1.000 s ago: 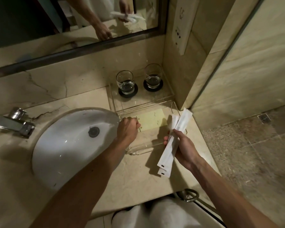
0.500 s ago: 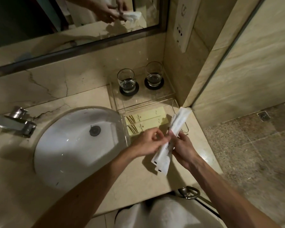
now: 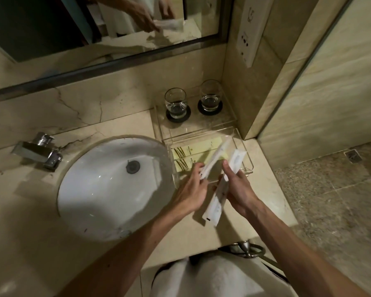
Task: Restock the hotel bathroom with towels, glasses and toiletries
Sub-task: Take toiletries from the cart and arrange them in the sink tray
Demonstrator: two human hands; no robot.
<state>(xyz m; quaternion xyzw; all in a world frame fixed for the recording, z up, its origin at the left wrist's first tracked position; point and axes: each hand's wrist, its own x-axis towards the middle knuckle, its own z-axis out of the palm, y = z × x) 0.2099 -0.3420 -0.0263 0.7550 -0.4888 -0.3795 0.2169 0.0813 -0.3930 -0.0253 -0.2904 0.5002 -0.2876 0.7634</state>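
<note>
My left hand (image 3: 191, 189) grips one long white toiletry packet (image 3: 215, 156) and holds it slanted over the clear acrylic tray (image 3: 247, 159). My right hand (image 3: 239, 189) is closed on a second white packet (image 3: 215, 205), its upper end beside the tray's right side. Two yellow toiletry boxes (image 3: 191, 150) lie side by side in the tray. Behind them, on a second clear tray (image 3: 231, 118), two drinking glasses (image 3: 175, 102) stand upright on dark coasters.
A white round sink (image 3: 107, 194) is set in the beige marble counter (image 3: 266, 189) to the left, with a chrome tap (image 3: 38, 152). White towels (image 3: 214, 277) hang below the counter edge beside a metal towel ring (image 3: 247, 249). A mirror (image 3: 94, 24) is above.
My left hand left the tray, came to the packets in my right hand and took one. It now holds that packet apart, angled over the tray.
</note>
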